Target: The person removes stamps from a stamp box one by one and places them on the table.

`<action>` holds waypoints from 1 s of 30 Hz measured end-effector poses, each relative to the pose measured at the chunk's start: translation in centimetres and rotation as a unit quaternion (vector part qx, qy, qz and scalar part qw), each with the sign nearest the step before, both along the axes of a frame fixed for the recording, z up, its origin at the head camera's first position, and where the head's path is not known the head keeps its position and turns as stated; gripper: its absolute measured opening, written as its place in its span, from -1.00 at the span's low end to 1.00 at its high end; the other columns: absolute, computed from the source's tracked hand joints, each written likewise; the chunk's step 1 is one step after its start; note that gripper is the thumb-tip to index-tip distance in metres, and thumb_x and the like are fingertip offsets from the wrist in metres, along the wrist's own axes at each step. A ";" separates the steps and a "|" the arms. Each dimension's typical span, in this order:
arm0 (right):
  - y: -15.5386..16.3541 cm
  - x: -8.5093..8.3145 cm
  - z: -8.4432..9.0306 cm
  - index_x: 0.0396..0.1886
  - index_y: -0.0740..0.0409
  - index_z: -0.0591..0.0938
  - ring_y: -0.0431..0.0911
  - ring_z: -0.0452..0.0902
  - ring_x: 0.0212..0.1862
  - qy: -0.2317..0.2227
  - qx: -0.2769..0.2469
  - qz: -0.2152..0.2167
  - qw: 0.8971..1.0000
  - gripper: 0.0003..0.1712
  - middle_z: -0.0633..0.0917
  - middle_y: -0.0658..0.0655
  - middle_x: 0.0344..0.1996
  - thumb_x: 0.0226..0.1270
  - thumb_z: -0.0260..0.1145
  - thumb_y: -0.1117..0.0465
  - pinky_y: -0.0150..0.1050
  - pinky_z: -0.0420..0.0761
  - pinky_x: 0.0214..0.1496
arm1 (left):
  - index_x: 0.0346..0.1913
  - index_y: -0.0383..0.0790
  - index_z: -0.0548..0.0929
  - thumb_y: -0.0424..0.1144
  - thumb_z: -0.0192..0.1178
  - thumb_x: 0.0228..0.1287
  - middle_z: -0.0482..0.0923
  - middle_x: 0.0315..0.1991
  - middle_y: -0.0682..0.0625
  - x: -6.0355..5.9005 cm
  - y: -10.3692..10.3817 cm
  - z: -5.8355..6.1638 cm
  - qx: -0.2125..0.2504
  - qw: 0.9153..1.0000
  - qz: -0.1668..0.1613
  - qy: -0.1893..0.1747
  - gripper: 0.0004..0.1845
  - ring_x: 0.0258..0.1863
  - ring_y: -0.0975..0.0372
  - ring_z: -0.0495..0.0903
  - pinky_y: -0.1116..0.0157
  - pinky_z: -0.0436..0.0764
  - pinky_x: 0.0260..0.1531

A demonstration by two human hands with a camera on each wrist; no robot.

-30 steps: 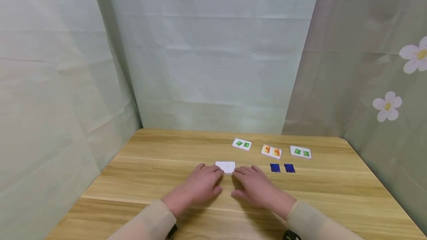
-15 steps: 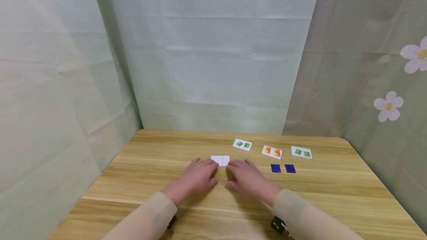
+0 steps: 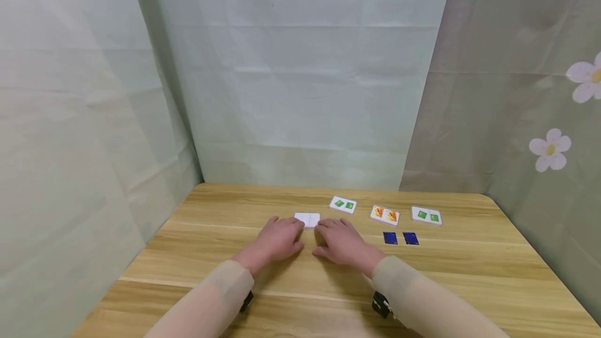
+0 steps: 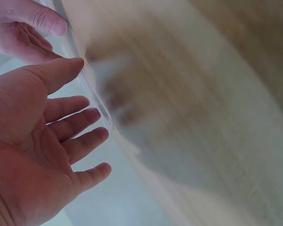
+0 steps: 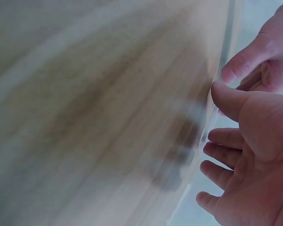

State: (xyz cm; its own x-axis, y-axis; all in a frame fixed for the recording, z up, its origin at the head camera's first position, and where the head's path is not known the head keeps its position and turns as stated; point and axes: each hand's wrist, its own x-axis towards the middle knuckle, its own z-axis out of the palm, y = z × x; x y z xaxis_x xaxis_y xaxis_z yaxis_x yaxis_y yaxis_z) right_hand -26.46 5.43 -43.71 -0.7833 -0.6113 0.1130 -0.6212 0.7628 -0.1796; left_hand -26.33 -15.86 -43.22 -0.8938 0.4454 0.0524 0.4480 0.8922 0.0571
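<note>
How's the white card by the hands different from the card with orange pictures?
The white card looks blank, but the orange picture card has two pictures. In the head view, the white card sits nearly straight; the orange picture card slants. Both lie on the wooden table.

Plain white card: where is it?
In the head view, the plain white card lies on the table at the fingertips of the left hand and right hand, left of and nearer than the leftmost green-patterned card.

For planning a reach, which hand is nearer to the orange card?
Right. The right hand is left of the orange card, on its near side; the left hand is farther left.
</note>
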 end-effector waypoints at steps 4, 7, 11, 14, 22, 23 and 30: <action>-0.4 -0.7 -0.3 0.40 0.31 0.65 0.20 0.47 0.51 -0.004 -0.001 -0.001 1.000 -0.33 0.62 0.30 0.43 0.55 0.51 -0.07 0.34 0.33 0.58 | 0.37 -0.29 0.66 -0.08 0.45 0.51 0.67 0.36 -0.18 -0.6 -0.2 -0.1 -0.001 1.000 0.010 -0.004 -0.47 0.40 -0.02 0.61 -0.30 0.39 0.47; -0.8 -1.3 -0.4 0.41 0.30 0.64 0.20 0.46 0.52 -0.004 -0.001 -0.002 1.000 -0.32 0.61 0.30 0.44 0.56 0.50 -0.07 0.34 0.32 0.59 | 0.40 -0.30 0.64 -0.08 0.44 0.52 0.64 0.39 -0.20 -1.0 -0.2 0.1 0.000 1.000 0.020 -0.010 -0.45 0.44 -0.03 0.57 -0.31 0.36 0.49; -1.2 -2.2 -0.8 0.42 0.30 0.64 0.20 0.46 0.52 -0.003 -0.005 -0.006 1.000 -0.32 0.61 0.30 0.45 0.55 0.51 -0.08 0.34 0.31 0.59 | 0.43 -0.32 0.63 -0.09 0.43 0.53 0.62 0.42 -0.21 -1.5 -0.4 0.2 0.004 0.999 0.031 -0.019 -0.43 0.47 -0.04 0.54 -0.31 0.34 0.50; -1.3 -2.9 -1.2 0.40 0.30 0.65 0.20 0.48 0.51 0.010 -0.006 -0.003 1.000 -0.32 0.63 0.29 0.43 0.57 0.48 -0.10 0.34 0.33 0.58 | 0.43 -0.32 0.62 -0.08 0.42 0.54 0.61 0.43 -0.22 -1.8 -0.5 0.3 0.008 0.999 0.037 -0.024 -0.44 0.48 -0.05 0.53 -0.32 0.32 0.51; -1.8 -3.6 -0.8 0.45 0.27 0.63 0.19 0.42 0.56 -0.013 -0.005 -0.011 1.000 -0.29 0.59 0.28 0.48 0.62 0.41 -0.16 0.30 0.23 0.64 | 0.45 -0.31 0.61 -0.05 0.38 0.59 0.59 0.45 -0.23 -2.9 -0.8 0.0 0.008 0.998 0.051 -0.031 -0.44 0.51 -0.06 0.49 -0.33 0.29 0.52; -1.9 -3.7 -0.8 0.46 0.26 0.62 0.19 0.42 0.57 -0.014 -0.004 -0.013 1.000 -0.29 0.58 0.27 0.49 0.63 0.40 -0.16 0.30 0.22 0.65 | 0.44 -0.31 0.62 -0.05 0.37 0.59 0.59 0.45 -0.23 -3.0 -0.8 -0.1 0.007 0.998 0.052 -0.030 -0.45 0.52 -0.06 0.49 -0.34 0.30 0.52; -2.3 -4.1 -1.0 0.40 0.23 0.66 0.18 0.44 0.55 -0.003 -0.006 -0.013 1.000 -0.37 0.60 0.27 0.48 0.66 0.37 -0.16 0.28 0.27 0.64 | 0.29 -0.25 0.67 -0.10 0.35 0.61 0.61 0.41 -0.20 -3.3 -1.0 -0.3 0.004 0.998 0.056 -0.023 -0.62 0.46 -0.06 0.54 -0.36 0.36 0.47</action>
